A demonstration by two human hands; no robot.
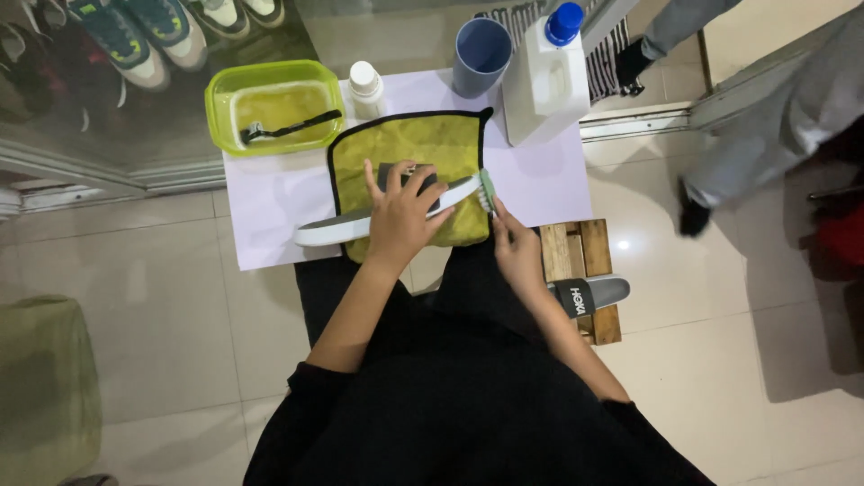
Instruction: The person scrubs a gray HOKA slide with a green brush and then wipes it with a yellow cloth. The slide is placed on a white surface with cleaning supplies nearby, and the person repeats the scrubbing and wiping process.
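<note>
Pale glossy floor tiles (171, 306) surrounded a low white board (270, 202) that served as the work surface, with a yellow-green cloth edged in black (423, 144) spread on it, likely to catch drips. On that cloth lay a grey slide sandal with a white sole (346, 227), tipped on its side so the sole edge faced the person. The left hand (402, 216) pressed down over the strap, clasping the sandal to steady it. The right hand (515, 245) gripped a small pale-green brush (487, 189) against the sandal's end. A lime plastic tub (274, 103) holding a dark brush sat within reach behind, and the matching grey sandal (589, 293) waited on a wooden slat stool (585, 256).
</note>
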